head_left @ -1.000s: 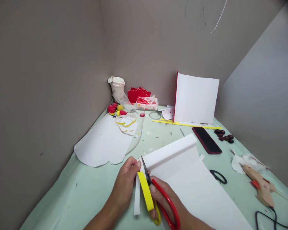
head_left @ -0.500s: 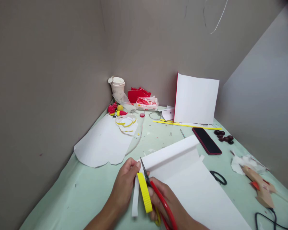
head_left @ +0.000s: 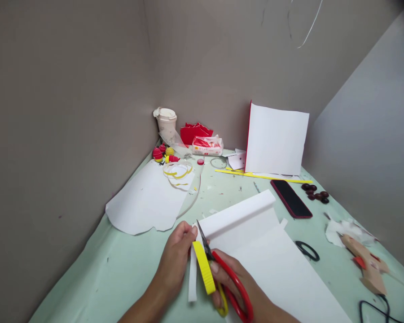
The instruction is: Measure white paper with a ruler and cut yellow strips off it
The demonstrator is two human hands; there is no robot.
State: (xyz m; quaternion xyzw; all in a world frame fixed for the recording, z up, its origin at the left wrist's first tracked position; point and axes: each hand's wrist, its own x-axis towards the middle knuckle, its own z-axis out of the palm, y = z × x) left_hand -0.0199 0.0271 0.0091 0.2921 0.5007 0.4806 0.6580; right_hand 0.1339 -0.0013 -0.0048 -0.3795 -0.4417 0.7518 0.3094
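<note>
My right hand (head_left: 235, 278) is wrapped round a pair of scissors (head_left: 235, 287) with red handles. Its dark blades point up and away, close to my left fingertips. My left hand (head_left: 177, 251) pinches white paper (head_left: 192, 278), a narrow strip of which hangs down below the fingers. Between my hands runs a yellow ribbed strip (head_left: 204, 268), its lower end curling round by my right fingers. A large white sheet (head_left: 283, 273) with a folded-over far edge lies under and beyond my right hand. My fingers hide where the blades meet the paper.
A phone (head_left: 291, 198), a black ring-shaped thing (head_left: 307, 250) and a glue gun (head_left: 365, 262) lie to the right. At left is a cut white sheet (head_left: 139, 202) with ribbon coils (head_left: 177, 174). Behind stand a white tub (head_left: 166, 123), tissue pack (head_left: 208, 146) and upright panel (head_left: 278, 139).
The scissor handles have shifted slightly right and look wider apart. The yellow ribbed strip and hanging white strip have moved a little. My left hand stays nearly still.
</note>
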